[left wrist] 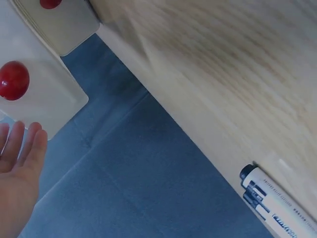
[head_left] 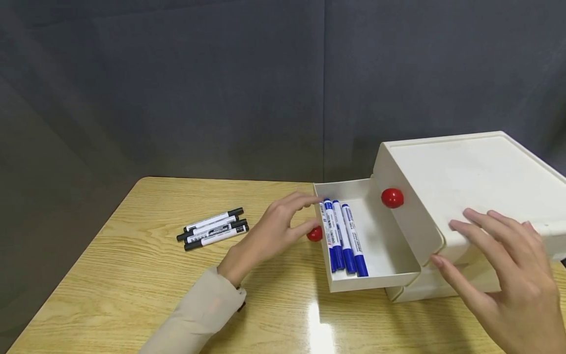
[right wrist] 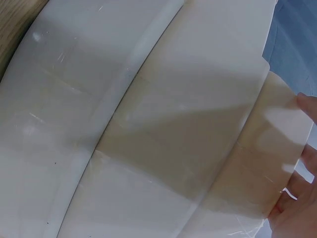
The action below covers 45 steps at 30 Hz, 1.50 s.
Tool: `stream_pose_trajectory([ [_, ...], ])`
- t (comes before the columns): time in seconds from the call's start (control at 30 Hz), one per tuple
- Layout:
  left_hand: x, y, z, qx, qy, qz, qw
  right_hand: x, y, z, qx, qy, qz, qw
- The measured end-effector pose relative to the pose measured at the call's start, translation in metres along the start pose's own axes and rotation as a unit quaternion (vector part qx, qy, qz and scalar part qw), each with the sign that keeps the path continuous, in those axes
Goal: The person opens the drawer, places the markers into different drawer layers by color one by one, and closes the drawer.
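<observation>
A white drawer unit [head_left: 477, 172] stands on the right, its upper-level drawer [head_left: 389, 246] pulled out to the left. Several blue-capped markers [head_left: 349, 236] lie side by side in that drawer, along its front panel. My left hand [head_left: 274, 223] is at the drawer front, fingertips by the top edge and thumb by the red knob [head_left: 314, 234]; its fingers look fairly straight in the left wrist view and hold nothing. My right hand [head_left: 513, 265] touches the unit's near top edge with spread fingers, thumb against the side [right wrist: 282, 148].
Several black-capped markers [head_left: 214, 228] lie in a loose group on the wooden table [head_left: 132, 275], left of the drawer. Another red knob [head_left: 392, 198] juts from the drawer front above the pulled-out one. A dark grey curtain [head_left: 221, 98] hangs behind the table.
</observation>
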State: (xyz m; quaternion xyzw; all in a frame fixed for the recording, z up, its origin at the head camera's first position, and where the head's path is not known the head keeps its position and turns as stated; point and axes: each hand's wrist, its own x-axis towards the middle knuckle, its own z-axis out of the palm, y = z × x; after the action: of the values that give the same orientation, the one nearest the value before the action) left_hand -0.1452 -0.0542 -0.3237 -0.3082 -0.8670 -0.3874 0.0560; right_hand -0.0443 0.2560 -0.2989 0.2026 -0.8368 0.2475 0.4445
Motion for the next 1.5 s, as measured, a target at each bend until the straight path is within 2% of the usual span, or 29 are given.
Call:
stream_pose_trajectory([
  [0.27, -0.005, -0.003, 0.006, -0.047, -0.022, -0.032, 0.9982, 0.0, 0.0, 0.0, 0.002, 0.004, -0.004, 1.0],
  [0.5, -0.007, -0.003, 0.011, -0.112, -0.04, -0.074, 0.9902, 0.0, -0.001, 0.0, 0.002, 0.007, -0.003, 1.0],
  [0.67, -0.011, -0.004, 0.014, -0.124, -0.059, -0.094, 0.9861, 0.001, -0.002, 0.0, 0.002, 0.01, -0.003, 0.9999],
  [1.0, -0.013, -0.006, 0.021, -0.164, -0.039, -0.104, 0.9802, 0.0, -0.002, 0.0, 0.001, 0.009, 0.0, 1.0],
  [1.23, -0.013, -0.006, 0.024, -0.176, -0.026, -0.1, 0.9789, -0.001, -0.002, 0.001, 0.006, 0.012, 0.005, 0.9999],
  [1.5, -0.011, -0.004, 0.028, -0.194, -0.019, -0.109, 0.9748, 0.0, -0.003, 0.002, 0.013, 0.014, 0.007, 0.9998],
])
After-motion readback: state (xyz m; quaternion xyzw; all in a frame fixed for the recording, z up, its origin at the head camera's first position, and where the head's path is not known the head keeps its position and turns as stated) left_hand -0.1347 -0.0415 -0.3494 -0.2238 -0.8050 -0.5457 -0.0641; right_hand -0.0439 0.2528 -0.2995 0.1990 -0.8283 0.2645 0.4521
